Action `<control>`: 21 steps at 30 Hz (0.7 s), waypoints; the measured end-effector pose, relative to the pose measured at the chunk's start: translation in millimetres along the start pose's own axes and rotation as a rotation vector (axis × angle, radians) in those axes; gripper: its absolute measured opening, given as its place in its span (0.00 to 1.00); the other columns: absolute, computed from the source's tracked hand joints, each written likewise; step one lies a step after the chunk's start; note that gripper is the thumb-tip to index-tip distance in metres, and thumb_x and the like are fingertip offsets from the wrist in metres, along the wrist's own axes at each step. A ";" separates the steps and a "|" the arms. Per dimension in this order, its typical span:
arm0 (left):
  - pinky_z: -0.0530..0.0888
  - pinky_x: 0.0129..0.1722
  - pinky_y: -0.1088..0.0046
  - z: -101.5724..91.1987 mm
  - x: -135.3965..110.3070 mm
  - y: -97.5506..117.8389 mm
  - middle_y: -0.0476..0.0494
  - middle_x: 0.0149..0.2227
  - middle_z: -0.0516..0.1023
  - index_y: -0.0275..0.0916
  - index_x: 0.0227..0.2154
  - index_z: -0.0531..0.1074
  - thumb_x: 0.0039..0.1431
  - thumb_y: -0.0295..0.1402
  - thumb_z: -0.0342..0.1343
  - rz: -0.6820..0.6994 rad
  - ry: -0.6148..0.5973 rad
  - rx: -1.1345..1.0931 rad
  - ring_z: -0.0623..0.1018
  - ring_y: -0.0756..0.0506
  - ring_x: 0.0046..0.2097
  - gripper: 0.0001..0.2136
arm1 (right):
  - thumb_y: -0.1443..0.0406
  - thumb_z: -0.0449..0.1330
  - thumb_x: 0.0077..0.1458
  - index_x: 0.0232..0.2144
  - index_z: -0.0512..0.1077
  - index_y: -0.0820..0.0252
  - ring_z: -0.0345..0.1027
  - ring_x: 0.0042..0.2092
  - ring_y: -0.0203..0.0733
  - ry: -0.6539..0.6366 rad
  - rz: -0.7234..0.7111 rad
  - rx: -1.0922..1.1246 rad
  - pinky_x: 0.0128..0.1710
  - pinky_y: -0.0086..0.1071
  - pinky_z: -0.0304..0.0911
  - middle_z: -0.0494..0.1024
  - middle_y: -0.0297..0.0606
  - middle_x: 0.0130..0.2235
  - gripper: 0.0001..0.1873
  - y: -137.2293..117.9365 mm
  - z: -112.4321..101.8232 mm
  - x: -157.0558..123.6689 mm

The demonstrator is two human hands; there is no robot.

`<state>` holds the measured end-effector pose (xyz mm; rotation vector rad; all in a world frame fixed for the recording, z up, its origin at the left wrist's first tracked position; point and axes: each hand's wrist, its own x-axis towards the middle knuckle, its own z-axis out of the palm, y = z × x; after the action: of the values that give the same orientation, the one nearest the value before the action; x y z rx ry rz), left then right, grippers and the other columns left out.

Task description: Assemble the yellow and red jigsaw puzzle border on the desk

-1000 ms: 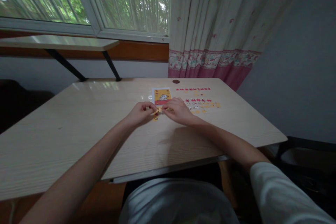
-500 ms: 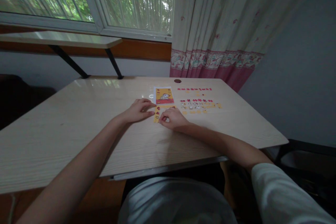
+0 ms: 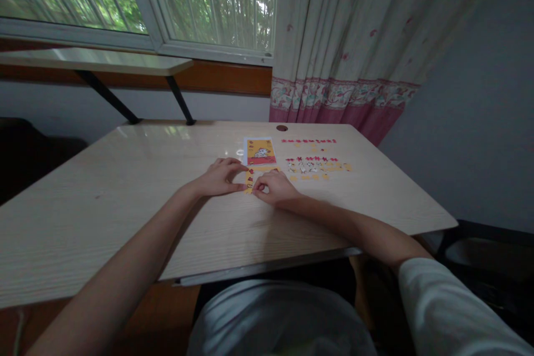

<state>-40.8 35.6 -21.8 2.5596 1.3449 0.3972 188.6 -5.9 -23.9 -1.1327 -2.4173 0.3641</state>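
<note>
A partly joined jigsaw puzzle (image 3: 250, 174), yellow with small red figures, lies on the table between my hands. My left hand (image 3: 219, 177) rests at its left side, thumb and forefinger spread along that edge and holding nothing. My right hand (image 3: 275, 188) is curled over the puzzle and hides much of it. Its thumb and forefinger pinch a small puzzle piece at the lower end of the left column; the fingers mostly cover that piece. Just beyond the puzzle lies a picture card (image 3: 261, 152) showing a white cartoon animal on yellow and red.
To the right, loose red pieces (image 3: 308, 141) form a row at the back. Nearer are rows of red, white and yellow pieces (image 3: 312, 167). A raised shelf (image 3: 125, 61) stands at the table's back left, below the window. A curtain (image 3: 334, 67) hangs behind the table (image 3: 146, 206).
My left thumb has slid slightly nearer to me, to the lower end of the puzzle's left column. The right hand stays almost in place, still pinching there.
</note>
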 end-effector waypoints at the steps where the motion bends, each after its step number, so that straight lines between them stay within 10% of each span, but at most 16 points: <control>1: 0.61 0.57 0.50 -0.2 -0.1 0.4 0.35 0.55 0.70 0.43 0.52 0.73 0.49 0.58 0.57 0.002 0.000 -0.002 0.67 0.31 0.57 0.32 | 0.66 0.63 0.54 0.31 0.77 0.59 0.67 0.40 0.39 -0.002 0.003 -0.002 0.43 0.33 0.55 0.79 0.36 0.34 0.04 -0.1 0.0 0.0; 21: 0.62 0.57 0.51 -4.2 -1.5 4.7 0.33 0.55 0.70 0.41 0.53 0.72 0.51 0.56 0.57 0.031 -0.019 0.018 0.68 0.32 0.57 0.31 | 0.66 0.60 0.57 0.35 0.77 0.57 0.67 0.40 0.41 -0.001 -0.110 -0.103 0.43 0.35 0.52 0.79 0.36 0.35 0.06 1.4 -0.2 -0.7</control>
<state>-39.4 32.1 -16.6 2.5945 1.3099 0.3671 190.0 -5.6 -24.5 -1.0358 -2.5117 0.2070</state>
